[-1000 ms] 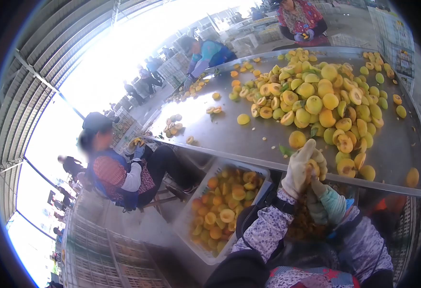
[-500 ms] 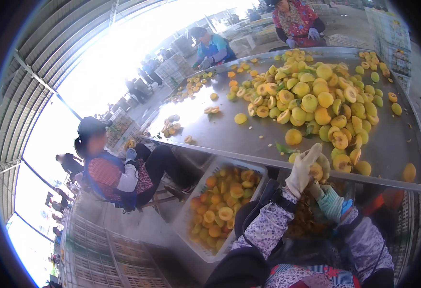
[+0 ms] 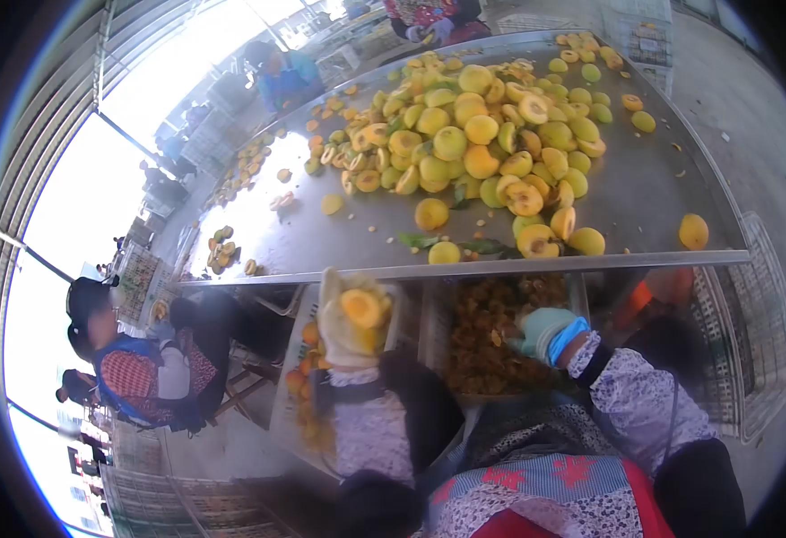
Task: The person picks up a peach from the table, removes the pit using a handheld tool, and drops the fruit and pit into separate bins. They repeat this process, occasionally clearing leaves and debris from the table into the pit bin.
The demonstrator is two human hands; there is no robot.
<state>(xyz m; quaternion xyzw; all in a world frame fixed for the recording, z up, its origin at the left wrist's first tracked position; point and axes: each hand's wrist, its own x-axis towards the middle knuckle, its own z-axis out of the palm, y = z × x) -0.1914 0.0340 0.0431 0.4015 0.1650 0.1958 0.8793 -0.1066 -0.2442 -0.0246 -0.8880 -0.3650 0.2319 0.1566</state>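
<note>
In a pale glove, my left hand [image 3: 334,336] holds a yellow peach half [image 3: 361,308], its cut face with a pit hollow turned up. This hand is over a white crate [image 3: 282,403] of orange and yellow peach halves. My right hand [image 3: 541,332], in a teal glove with a blue band at the wrist, is above a bin of brown pits and scraps [image 3: 491,314]. Its fingers look curled; what they hold, if anything, is too small to make out.
A heap of yellow-green peaches [image 3: 451,143], whole and halved, covers much of the metal table [image 3: 653,197]. Its raised edge runs just beyond my hands. One person [image 3: 155,368] sits at left; others work across the table. Stacked crates [image 3: 742,332] stand at right.
My hands have parted. The left one has swung left with the peach half to the white crate, while the right stays over the scrap bin. The view has turned right and down.
</note>
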